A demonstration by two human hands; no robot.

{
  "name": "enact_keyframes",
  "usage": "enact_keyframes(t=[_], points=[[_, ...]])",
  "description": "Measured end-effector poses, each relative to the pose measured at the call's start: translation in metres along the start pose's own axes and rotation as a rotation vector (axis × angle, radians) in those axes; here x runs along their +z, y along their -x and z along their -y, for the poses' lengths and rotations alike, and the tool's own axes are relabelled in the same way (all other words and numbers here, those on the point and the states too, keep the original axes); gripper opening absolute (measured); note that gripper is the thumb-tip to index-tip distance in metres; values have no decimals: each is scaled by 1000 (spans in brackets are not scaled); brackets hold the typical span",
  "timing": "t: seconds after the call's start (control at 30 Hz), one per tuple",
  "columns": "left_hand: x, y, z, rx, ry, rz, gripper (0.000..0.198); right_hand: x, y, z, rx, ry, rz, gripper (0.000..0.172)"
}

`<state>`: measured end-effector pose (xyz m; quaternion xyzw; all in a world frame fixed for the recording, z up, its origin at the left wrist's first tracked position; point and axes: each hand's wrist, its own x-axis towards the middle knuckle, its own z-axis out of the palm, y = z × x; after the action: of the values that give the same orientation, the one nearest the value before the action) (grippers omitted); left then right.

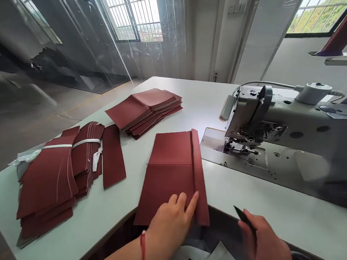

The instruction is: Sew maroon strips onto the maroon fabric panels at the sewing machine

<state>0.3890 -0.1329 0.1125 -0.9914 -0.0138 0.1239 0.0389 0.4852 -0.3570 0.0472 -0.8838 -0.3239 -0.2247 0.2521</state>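
Where your left hand (171,221) rests: on the lower part of the maroon panel (166,181), pressing from above, index fingertip at the inner edge of the long strip (199,175); it is not closed around anything.
Right hand (268,243): thumb and fingers pinched around a dark pointed tool (245,219), its tip aimed up and to the left, apart from both panel and strip.
Panel: in front of you on the white table (232,181), left of the sewing machine (296,118), its lower end reaching past the near edge; a seam-like line (169,164) crosses it.
Strip: runs lengthwise along the panel's right side; whether it is fastened there, you cannot tell from this view.
Step in hand: you seem to be settling the strip against the panel by touch, tool at the ready.
Next move: probably calls for even, light pressure from your left hand so the two edges stay aligned, and for care with the point should you bring it near the maroon surface.
Left side of the table: bound bundles (49,177) of maroon pieces under white ties (88,140), a loose rectangular piece (113,157) beside them, and a stack of panels (143,98) farther back.
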Motion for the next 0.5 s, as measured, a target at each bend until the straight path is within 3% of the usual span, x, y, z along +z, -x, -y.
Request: enact_keyframes(t=[0.07,0.1,0.2,0.27,0.33,0.4,0.5], points=[[-11,-1,11,49,129,89,81,-5,-6,-34,181,168,70,35],[-17,-9,13,27,179,75,86,-6,-14,-50,226,231,105,39],[-26,-52,4,-229,205,-52,94,-1,-42,-89,289,412,213,44],[-24,-79,-8,-295,208,-5,98,8,-57,-103,242,484,251,46],[-15,-84,-12,-212,185,44,90,16,-63,-112,150,525,231,47],[2,-59,-4,-119,101,18,76,20,-60,-118,83,539,195,47],[46,27,26,-119,-46,7,64,17,-48,-125,92,495,189,45]])
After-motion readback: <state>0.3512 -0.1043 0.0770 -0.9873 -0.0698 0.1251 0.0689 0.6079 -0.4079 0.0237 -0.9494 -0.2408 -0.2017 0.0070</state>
